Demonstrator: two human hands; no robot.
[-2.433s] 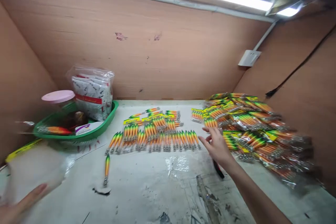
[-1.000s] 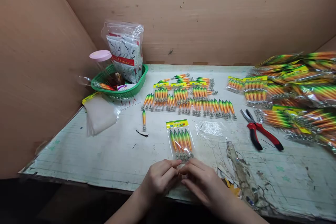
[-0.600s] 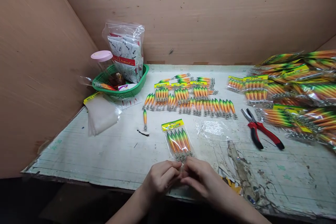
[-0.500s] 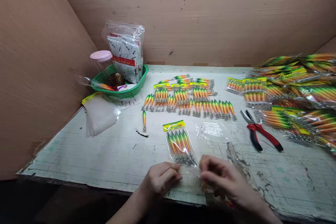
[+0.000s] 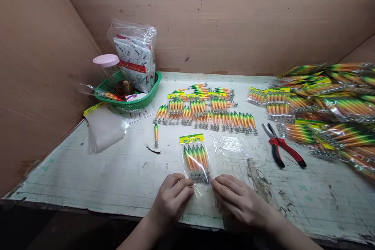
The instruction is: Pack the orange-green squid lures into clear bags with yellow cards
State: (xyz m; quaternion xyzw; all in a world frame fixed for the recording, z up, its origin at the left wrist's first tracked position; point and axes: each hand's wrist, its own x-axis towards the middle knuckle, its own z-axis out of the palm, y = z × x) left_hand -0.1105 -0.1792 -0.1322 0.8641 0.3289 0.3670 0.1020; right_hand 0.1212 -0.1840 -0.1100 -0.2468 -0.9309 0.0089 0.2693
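A clear pack of several green-orange-yellow lures (image 5: 195, 157) with a yellow header card lies flat near the table's front edge. My left hand (image 5: 172, 199) has its fingers curled and pinches the lower left end of the pack's clear bag. My right hand (image 5: 238, 200) holds the lower right end of the same bag, with its fingers together and pointing left. Both hands rest on the table, a few centimetres apart.
Rows of loose lures (image 5: 205, 111) lie mid-table, and a single lure (image 5: 156, 133) lies apart. A big pile of packed lures (image 5: 325, 105) fills the right side. Red-handled pliers (image 5: 283, 151), a stack of empty clear bags (image 5: 104, 131), a green basket (image 5: 152, 86) and plywood walls surround.
My right hand reached to the pile, then both hands came to the front edge with one pack. My right hand pulled away briefly and is back on the bag's end.
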